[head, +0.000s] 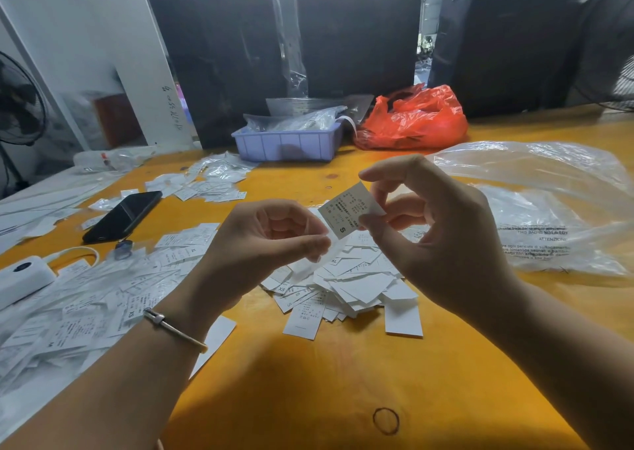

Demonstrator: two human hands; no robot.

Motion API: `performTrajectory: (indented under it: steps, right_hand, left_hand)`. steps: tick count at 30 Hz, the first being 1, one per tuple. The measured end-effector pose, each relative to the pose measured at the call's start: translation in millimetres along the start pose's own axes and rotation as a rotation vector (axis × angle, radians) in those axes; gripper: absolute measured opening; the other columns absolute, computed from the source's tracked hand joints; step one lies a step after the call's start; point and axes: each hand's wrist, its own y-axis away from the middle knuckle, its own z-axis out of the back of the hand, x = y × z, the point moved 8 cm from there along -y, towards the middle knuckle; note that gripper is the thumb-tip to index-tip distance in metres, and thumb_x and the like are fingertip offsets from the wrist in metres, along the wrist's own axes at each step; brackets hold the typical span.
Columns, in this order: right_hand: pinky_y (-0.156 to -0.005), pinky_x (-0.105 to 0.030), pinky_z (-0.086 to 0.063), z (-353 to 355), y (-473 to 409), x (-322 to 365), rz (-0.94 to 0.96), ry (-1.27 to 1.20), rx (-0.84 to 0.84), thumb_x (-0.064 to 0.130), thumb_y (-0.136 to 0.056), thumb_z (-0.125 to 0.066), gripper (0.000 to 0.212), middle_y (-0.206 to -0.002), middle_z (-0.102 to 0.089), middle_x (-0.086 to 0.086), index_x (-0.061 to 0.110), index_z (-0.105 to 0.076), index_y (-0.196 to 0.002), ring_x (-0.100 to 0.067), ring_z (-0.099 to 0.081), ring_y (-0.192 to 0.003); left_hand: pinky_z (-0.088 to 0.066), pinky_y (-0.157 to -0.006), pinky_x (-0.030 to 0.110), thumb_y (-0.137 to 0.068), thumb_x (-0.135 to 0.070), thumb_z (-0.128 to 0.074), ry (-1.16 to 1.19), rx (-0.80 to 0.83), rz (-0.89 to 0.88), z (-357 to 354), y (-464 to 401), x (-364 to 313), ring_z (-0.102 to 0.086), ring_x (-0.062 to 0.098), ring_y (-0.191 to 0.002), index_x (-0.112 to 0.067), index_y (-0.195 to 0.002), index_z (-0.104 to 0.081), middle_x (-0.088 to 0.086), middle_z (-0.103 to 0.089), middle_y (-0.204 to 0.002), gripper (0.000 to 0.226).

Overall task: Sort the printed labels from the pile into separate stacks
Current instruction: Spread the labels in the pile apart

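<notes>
Label (344, 211) marked S pinched by right hand (442, 233) above pile (346, 285).

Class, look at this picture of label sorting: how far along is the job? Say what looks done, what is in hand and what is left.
Done: little that shows; labels spread at the left lie loose, not in clear stacks. In hand: the right hand pinches a label marked S; the left hand pinches another white slip. Left: the mixed pile on the yellow table.

Yellow table (343, 398), label pile (343, 285), phone (123, 216), purple tray (288, 144), possibly a charger (20, 278)
</notes>
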Motion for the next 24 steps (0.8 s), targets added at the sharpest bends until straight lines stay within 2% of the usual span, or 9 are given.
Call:
performTrajectory:
  steps: [4,9,14,17,20,24]
  right_hand:
    - [-0.059,-0.027,-0.058,-3.2,-0.1,-5.3,-0.056,-0.053,0.052,-0.005,-0.079,-0.072,0.031,-0.083,-0.064,-0.003,0.009,-0.063,-0.105,-0.010,-0.070,-0.074]
    - [-0.062,-0.035,-0.057,-16.6,1.3,-16.6,-0.215,-0.198,0.188,-0.011,-0.076,-0.071,0.036,-0.083,-0.062,-0.005,0.010,-0.065,-0.104,-0.014,-0.068,-0.064]
    - [-0.064,-0.048,-0.055,-24.9,3.8,-28.1,-0.361,-0.332,0.293,-0.010,-0.073,-0.075,0.033,-0.080,-0.067,-0.012,0.006,-0.065,-0.100,-0.024,-0.069,-0.065]
    - [-0.066,-0.045,-0.056,-23.4,4.3,-34.2,-0.403,-0.343,0.254,0.000,-0.074,-0.078,0.029,-0.079,-0.070,-0.011,0.005,-0.065,-0.100,-0.026,-0.068,-0.069]
    - [-0.068,-0.041,-0.058,-18.2,2.3,-37.4,-0.402,-0.300,0.197,-0.001,-0.079,-0.073,0.015,-0.077,-0.072,-0.007,0.006,-0.070,-0.092,-0.018,-0.069,-0.067]
    - [-0.067,-0.036,-0.058,-22.7,4.3,-35.2,-0.384,-0.220,0.240,0.000,-0.080,-0.071,0.016,-0.078,-0.073,-0.001,0.014,-0.074,-0.088,-0.014,-0.069,-0.069]
  left_hand:
    - [-0.054,-0.066,0.019,-0.072,-0.019,-0.077,0.039,0.064,0.043,-3.1,-0.4,4.7,-0.070,0.019,-0.069,-0.017,-0.082,-0.077,0.009,-0.075,-0.080,0.010]
    - [-0.059,-0.070,0.028,-0.074,-0.026,-0.077,0.024,0.124,0.084,-7.5,-0.4,9.7,-0.072,0.022,-0.073,-0.023,-0.085,-0.078,0.005,-0.076,-0.084,0.011]
    - [-0.054,-0.063,0.019,-0.073,-0.023,-0.077,0.022,0.164,0.114,-12.6,-0.3,13.9,-0.072,0.020,-0.072,-0.012,-0.085,-0.077,0.009,-0.076,-0.083,0.016]
    - [-0.053,-0.060,0.018,-0.072,-0.025,-0.074,0.012,0.140,0.119,-11.5,-0.8,15.5,-0.072,0.019,-0.071,-0.012,-0.086,-0.075,0.006,-0.077,-0.083,0.019]
    - [-0.053,-0.059,0.018,-0.072,-0.026,-0.074,0.017,0.109,0.117,-8.3,-2.1,15.4,-0.073,0.019,-0.072,-0.014,-0.087,-0.074,0.005,-0.077,-0.085,0.020]
    - [-0.054,-0.059,0.019,-0.069,-0.026,-0.075,0.026,0.105,0.136,-9.4,-2.8,17.6,-0.073,0.016,-0.078,-0.009,-0.090,-0.072,0.004,-0.077,-0.087,0.028]
